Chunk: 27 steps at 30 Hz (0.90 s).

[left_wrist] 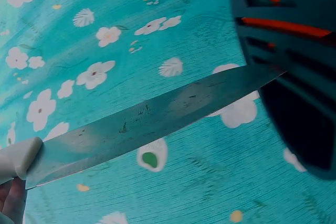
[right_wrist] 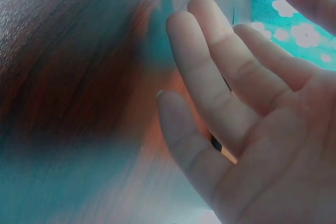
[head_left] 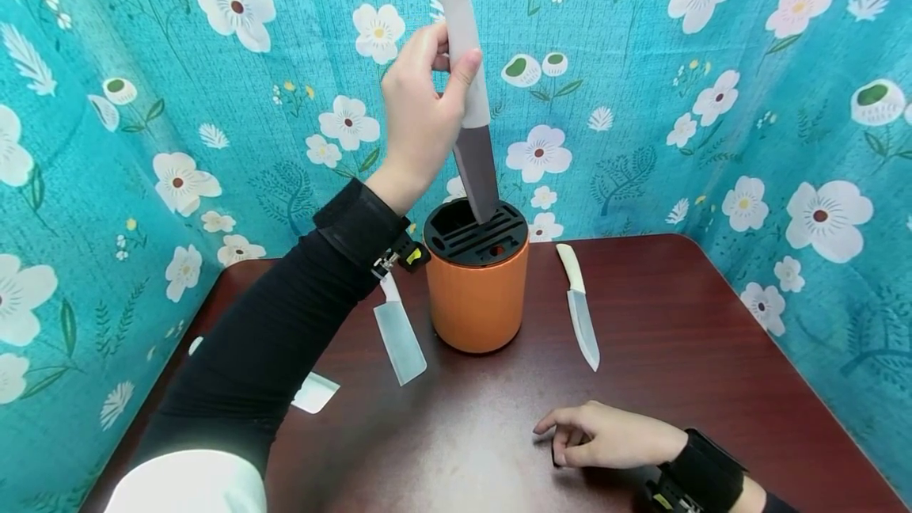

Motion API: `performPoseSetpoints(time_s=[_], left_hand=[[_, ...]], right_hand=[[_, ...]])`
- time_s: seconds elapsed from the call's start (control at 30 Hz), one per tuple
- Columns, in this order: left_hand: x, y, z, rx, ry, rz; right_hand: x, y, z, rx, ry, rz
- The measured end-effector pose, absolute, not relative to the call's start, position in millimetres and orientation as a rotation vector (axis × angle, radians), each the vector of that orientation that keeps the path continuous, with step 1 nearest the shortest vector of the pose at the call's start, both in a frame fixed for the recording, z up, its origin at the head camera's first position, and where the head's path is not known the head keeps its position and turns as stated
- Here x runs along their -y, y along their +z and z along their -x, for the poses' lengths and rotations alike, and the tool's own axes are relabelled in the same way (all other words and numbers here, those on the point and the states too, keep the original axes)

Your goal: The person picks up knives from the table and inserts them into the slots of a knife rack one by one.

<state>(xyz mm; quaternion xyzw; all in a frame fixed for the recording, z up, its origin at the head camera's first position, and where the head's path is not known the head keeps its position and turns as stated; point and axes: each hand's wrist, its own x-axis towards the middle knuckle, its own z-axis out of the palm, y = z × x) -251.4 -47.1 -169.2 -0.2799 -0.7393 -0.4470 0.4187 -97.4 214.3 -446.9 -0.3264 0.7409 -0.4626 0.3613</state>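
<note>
My left hand (head_left: 423,105) grips the white handle of a long kitchen knife (head_left: 476,169) above the table, blade pointing down. The blade tip meets the slotted black top of an orange round knife block (head_left: 477,303). In the left wrist view, the knife blade (left_wrist: 147,119) runs across to the black slotted top (left_wrist: 310,72), its tip at one of the slots. Low on the right, my right hand (head_left: 613,435) is by the table surface, holding nothing. Its fingers (right_wrist: 199,72) are loosely bent in the right wrist view.
A cleaver (head_left: 401,341) lies left of the block, and a knife with a cream handle (head_left: 583,315) lies to its right. A pale flat piece (head_left: 315,393) shows partly behind the left forearm. Floral blue cloth (head_left: 613,85) surrounds the dark red table (head_left: 655,299).
</note>
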Motion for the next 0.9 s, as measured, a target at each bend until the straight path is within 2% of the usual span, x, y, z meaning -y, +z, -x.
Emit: performPoseSetpoints(time_s=[0.4, 0.9], left_hand=[[37.6, -213.2, 271.2, 2.081, -1.203, 0.651], [36.2, -242.1, 277.4, 2.404, -1.317, 0.658]], right_hand=[[-208.5, -444.4, 98.0, -2.075, -1.135, 0.862], [-192.9, -434.2, 99.8, -2.444, -0.964, 0.885]])
